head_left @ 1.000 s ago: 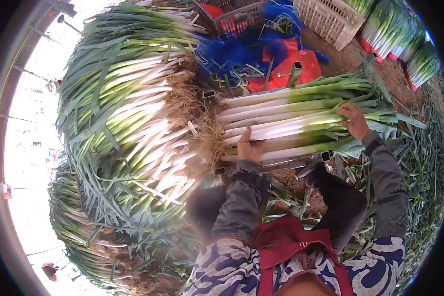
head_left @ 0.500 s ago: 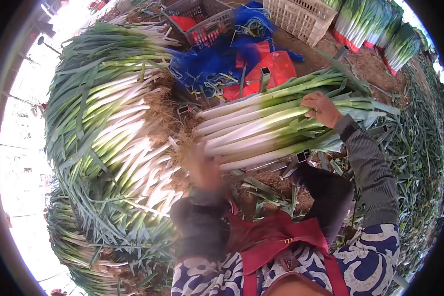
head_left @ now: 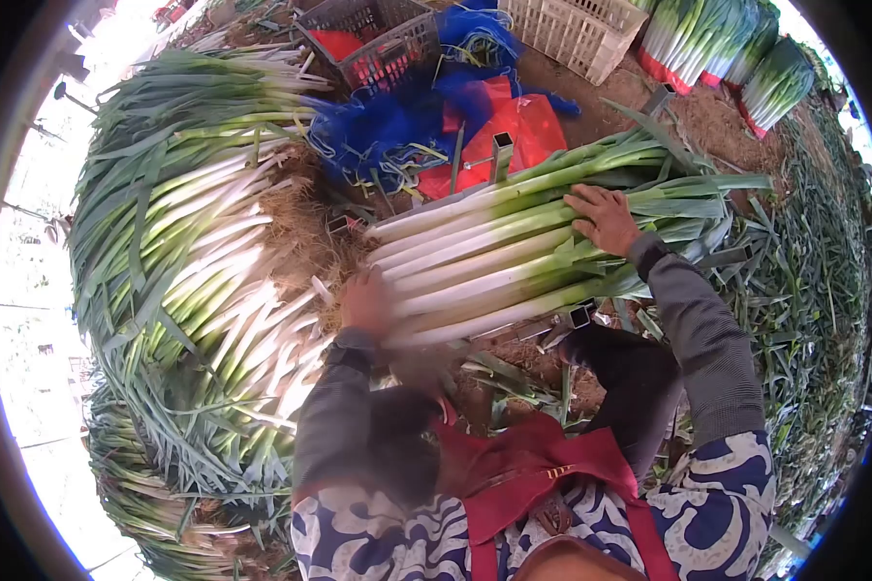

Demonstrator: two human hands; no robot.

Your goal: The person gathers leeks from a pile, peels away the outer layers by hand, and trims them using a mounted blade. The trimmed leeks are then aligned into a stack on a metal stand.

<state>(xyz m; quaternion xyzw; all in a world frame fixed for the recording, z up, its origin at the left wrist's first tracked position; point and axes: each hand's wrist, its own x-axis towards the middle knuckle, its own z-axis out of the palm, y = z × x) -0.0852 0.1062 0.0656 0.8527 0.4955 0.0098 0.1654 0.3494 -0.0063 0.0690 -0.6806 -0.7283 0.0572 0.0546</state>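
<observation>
A bundle of leeks (head_left: pixel 484 257) lies side by side on a metal frame (head_left: pixel 501 157), white ends to the left and green leaves to the right. My right hand (head_left: pixel 606 219) rests on top of the green part, its fingers spread. At the lower left end of the bundle is my left hand (head_left: pixel 365 303), against the white ends near the roots. Motion smears its fingers, so its grip cannot be made out. Beside it on the left, a large heap of leeks (head_left: pixel 194 252) has its roots (head_left: pixel 300 213) facing the bundle.
Blue netting (head_left: pixel 383 136) and red sheets (head_left: pixel 523 131) lie beyond the frame. A dark crate (head_left: pixel 397 48) and a beige crate (head_left: pixel 576 39) stand at the back. Bundled leeks (head_left: pixel 698 44) are at the back right. Leaf scraps (head_left: pixel 814 290) cover the right side.
The whole view has shifted slightly. My left hand has moved up along the root ends of the bundle. My right hand remains on the leaves, a little further left.
</observation>
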